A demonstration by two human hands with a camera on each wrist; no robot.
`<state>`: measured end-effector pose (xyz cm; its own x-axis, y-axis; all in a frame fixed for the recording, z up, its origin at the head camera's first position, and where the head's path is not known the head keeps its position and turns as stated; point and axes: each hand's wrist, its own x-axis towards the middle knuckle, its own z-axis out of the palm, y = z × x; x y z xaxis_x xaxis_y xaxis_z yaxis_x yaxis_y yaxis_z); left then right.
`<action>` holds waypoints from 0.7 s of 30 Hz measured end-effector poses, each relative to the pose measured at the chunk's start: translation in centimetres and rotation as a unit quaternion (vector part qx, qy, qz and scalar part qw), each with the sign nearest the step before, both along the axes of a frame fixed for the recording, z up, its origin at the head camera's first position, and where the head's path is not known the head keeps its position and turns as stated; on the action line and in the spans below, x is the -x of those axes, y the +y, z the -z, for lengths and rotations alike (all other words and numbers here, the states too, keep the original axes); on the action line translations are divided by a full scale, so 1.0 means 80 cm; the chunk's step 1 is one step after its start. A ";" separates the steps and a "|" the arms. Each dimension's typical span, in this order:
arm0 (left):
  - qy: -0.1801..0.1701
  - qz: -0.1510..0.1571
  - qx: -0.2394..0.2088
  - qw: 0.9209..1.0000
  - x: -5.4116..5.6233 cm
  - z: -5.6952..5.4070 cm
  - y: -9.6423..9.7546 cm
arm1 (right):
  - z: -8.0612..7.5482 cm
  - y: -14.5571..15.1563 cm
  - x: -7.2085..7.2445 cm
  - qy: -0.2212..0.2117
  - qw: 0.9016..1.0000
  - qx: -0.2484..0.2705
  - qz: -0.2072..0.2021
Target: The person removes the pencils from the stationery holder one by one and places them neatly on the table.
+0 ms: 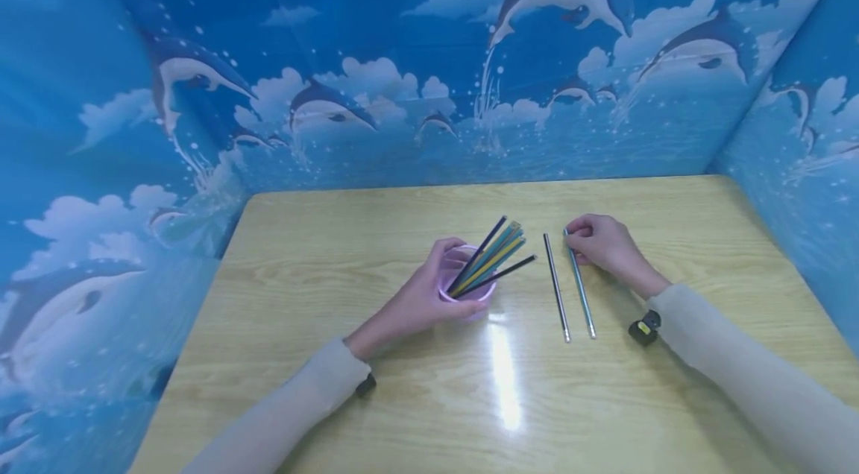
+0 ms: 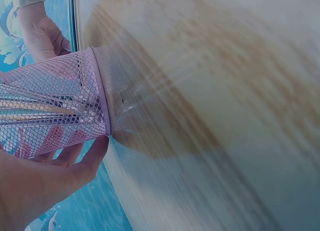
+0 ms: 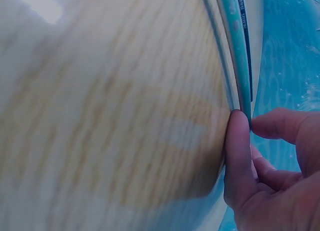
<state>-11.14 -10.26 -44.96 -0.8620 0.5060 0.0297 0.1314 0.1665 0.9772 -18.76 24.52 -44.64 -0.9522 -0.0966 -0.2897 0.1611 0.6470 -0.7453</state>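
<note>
A pink mesh pencil cup [image 1: 455,258] stands on the table with my left hand [image 1: 429,291] curled round its side. Several pencils [image 1: 495,258], black, teal and yellow, lean out of it toward the right. To the right of the cup, a teal pencil [image 1: 581,291] lies on the wood, its far end pinched between the thumb and a finger of my right hand [image 1: 602,244]. Alongside it, a little to the left, lies a black pencil [image 1: 556,288] that neither hand touches. The right wrist view shows the pinched tip of the teal pencil [image 3: 237,46] close up.
The wood-grain table [image 1: 322,250] has its far edge against a blue dolphin-print cloth [image 1: 403,124], which also hangs at both sides. A bright light reflection lies on the tabletop nearer me. Each wrist wears a small dark device [image 1: 645,328].
</note>
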 end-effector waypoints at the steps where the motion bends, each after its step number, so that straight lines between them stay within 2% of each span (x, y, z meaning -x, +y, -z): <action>1: 0.000 0.000 0.001 1.000 0.000 0.000 0.000 | 0.000 0.000 -0.001 0.004 1.000 -0.004 -0.003; 13: 0.005 0.003 0.001 1.000 0.000 0.002 -0.001 | 0.004 0.000 -0.001 0.068 0.994 -0.069 -0.043; 21: 0.004 0.000 -0.003 1.000 0.001 0.002 0.000 | 0.011 0.002 0.001 0.084 0.993 -0.071 -0.047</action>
